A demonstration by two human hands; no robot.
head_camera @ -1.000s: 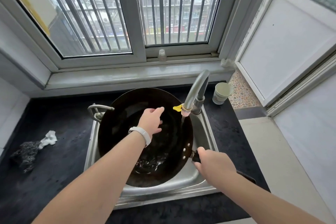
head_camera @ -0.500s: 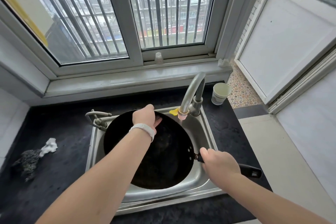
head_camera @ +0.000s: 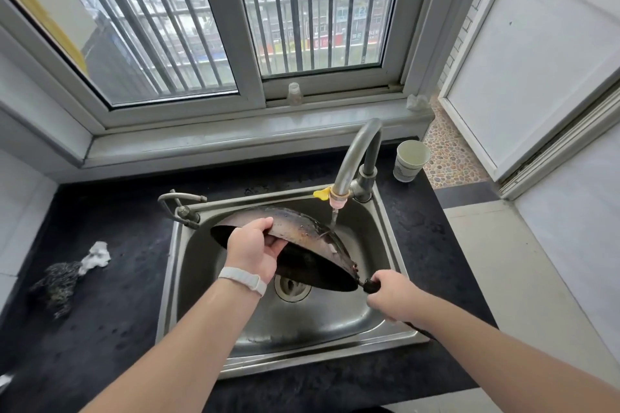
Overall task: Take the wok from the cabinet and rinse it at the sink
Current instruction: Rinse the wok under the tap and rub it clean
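The black wok is tipped almost upside down inside the steel sink, its scorched underside facing up. My left hand, with a white wristband, grips the wok's rim. My right hand is closed on the wok's black handle at the sink's right side. Water runs from the curved faucet onto the wok's back. The drain shows under the wok.
A paper cup stands right of the faucet. A second small tap sits at the sink's back left corner. On the dark counter to the left lie a dark scrubber and a crumpled white rag.
The wok has been turned from bowl-up to nearly upside down in the sink. My left hand moved from the inside of the bowl to the rim.
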